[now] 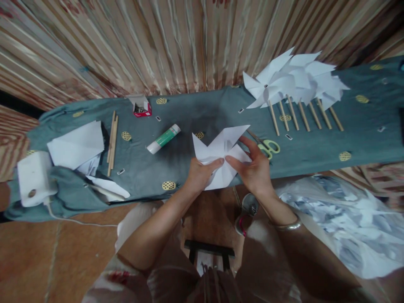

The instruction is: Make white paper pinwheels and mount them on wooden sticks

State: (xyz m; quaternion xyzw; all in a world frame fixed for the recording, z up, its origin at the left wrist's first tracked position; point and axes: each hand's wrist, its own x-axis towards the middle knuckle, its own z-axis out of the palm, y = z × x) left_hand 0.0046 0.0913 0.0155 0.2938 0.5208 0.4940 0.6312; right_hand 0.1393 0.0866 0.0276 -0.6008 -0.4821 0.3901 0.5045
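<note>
Both my hands hold a white paper pinwheel head [221,147] over the near edge of the blue-grey cloth-covered table [195,113]. My left hand [198,173] pinches its lower left side, thumb pressed toward the centre. On the right side, my right hand [254,166] grips it with thumb and fingers closed on the folded flaps; a metal bangle circles that wrist. Yellow-handled scissors [268,147] lie just beyond my right hand. A green-and-white glue stick [164,138] lies left of the paper.
Several finished white pinwheels on wooden sticks [296,84] lie at the back right. Loose wooden sticks [112,141], white paper sheets [77,145], a small red box of pins [142,107] and a white device with a cable [34,176] sit to the left. Paper scraps in plastic [347,219] lie at the lower right.
</note>
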